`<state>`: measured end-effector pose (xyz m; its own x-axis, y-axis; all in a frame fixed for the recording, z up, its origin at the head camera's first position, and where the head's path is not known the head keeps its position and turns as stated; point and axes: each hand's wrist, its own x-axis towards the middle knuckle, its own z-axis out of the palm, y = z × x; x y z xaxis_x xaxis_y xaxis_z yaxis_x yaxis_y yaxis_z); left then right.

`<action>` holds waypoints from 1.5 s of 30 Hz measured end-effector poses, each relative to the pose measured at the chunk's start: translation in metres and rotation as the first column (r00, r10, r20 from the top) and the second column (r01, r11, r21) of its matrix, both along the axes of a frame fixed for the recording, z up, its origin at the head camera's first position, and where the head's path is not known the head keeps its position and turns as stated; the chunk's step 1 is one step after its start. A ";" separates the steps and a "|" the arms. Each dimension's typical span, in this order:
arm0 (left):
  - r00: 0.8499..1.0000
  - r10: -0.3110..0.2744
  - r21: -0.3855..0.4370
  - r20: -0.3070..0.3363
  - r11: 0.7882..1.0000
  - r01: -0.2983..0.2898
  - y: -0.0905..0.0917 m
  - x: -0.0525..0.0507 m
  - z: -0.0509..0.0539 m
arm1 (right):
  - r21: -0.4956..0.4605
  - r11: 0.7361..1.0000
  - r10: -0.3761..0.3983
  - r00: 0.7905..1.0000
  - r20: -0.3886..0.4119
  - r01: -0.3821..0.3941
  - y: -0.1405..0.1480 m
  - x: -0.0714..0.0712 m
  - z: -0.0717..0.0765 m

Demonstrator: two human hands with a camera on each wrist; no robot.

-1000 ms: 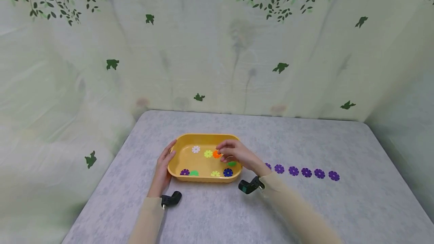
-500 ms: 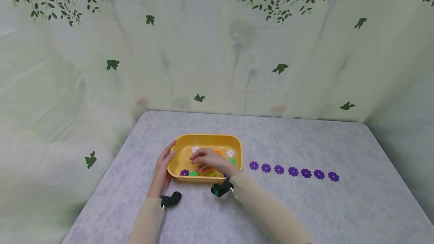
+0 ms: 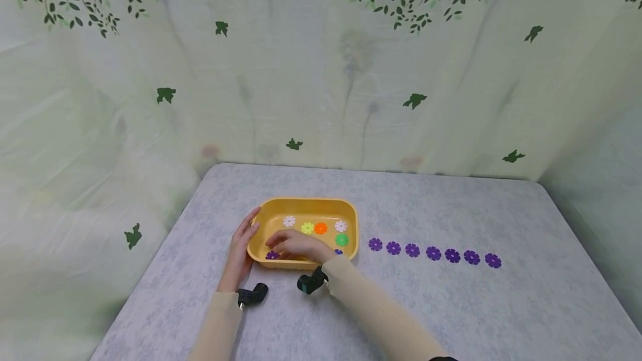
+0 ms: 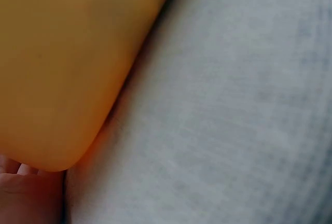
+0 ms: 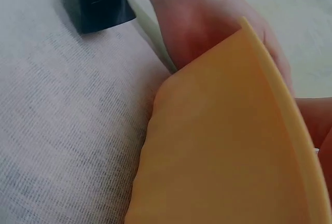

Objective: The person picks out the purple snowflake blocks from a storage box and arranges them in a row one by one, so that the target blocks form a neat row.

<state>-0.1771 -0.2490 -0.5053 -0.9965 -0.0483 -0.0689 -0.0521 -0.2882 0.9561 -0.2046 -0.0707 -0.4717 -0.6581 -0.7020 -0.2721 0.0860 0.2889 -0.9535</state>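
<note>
A yellow tray (image 3: 301, 264) sits on the table, seen close up as a plain wall (image 4: 67, 68) in the left wrist view. My left hand (image 3: 242, 245) holds its left end, thumb at the rim. Inside the tray, my right hand (image 3: 297, 244) reaches to the near left corner, fingers bent loosely beside a purple flower-shaped piece (image 3: 272, 255). Whether the fingertips touch it is unclear. Other flower pieces lie in the tray: white (image 3: 289, 221), yellow (image 3: 307, 228), orange (image 3: 320, 228), another white (image 3: 341, 226) and green (image 3: 341, 240). A blue one (image 3: 338, 252) is partly hidden behind the right wrist.
Right of the tray, several purple flower pieces (image 3: 433, 253) lie in a slightly slanting row on the grey table (image 3: 451, 305). A pale curtain (image 3: 311, 71) printed with leaves hangs behind the table. Each wrist wears a black camera (image 3: 312, 281).
My right hand has moved left across the tray, from the orange piece to the purple one in the near left corner. The left hand and the tray stay put.
</note>
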 end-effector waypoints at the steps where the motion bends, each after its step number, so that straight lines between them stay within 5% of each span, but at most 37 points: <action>1: 1.000 0.000 0.003 0.002 1.000 0.000 0.000 0.000 0.000 | 0.019 1.000 0.007 1.000 -0.017 -0.006 0.000 0.001 0.000; 13: 1.000 0.024 -0.021 -0.017 0.999 -0.024 0.000 -0.003 -0.005 | 0.124 0.991 0.064 0.990 -0.126 -0.048 0.001 0.002 -0.001; 24: 0.999 0.033 -0.010 -0.015 0.999 -0.033 0.001 -0.002 -0.004 | 0.112 0.994 0.012 0.980 -0.197 0.010 -0.002 0.004 0.001; 30: 0.999 0.045 -0.016 -0.006 0.999 -0.045 0.002 -0.003 -0.003 | 0.029 0.995 -0.087 0.987 -0.134 0.092 0.008 -0.001 0.001; 45: 0.999 0.027 0.005 -0.037 1.000 -0.027 0.001 -0.003 -0.006 | -0.152 0.977 -0.152 0.988 -0.010 0.149 0.088 -0.019 0.026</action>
